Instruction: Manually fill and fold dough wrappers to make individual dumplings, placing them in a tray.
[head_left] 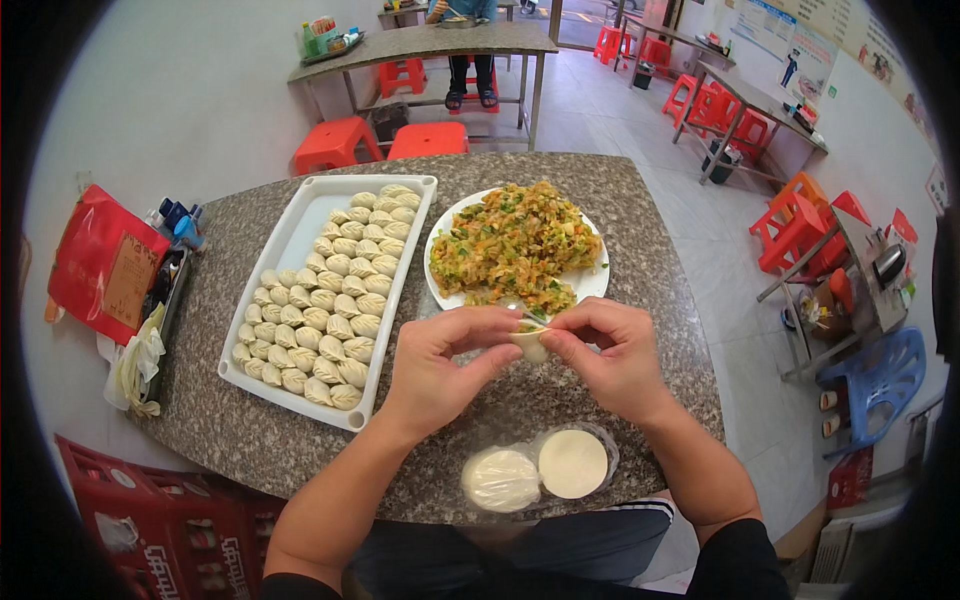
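Between my two hands is a dumpling [529, 345], its wrapper partly folded over some filling. My left hand [447, 358] grips its left side with thumb and fingers. On the right edge, my right hand [607, 352] pinches the dough. Just beyond them, a white plate [437, 283] carries a heap of chopped vegetable filling [515, 240]. Closer to me lie two stacks of round dumpling wrappers, one wrapped in clear plastic [502, 480] and one uncovered [573, 464]. A white tray [302, 212] to the left holds rows of pleated dumplings [330, 300].
The speckled stone table [440, 440] has a curved edge. On its left side stand a red bag [105, 262] and a dark tray with plastic bags [150, 370]. Red crates [170, 520] sit below left. Red stools [335, 145], a blue chair [880, 385] and a seated person [465, 12] are farther off.
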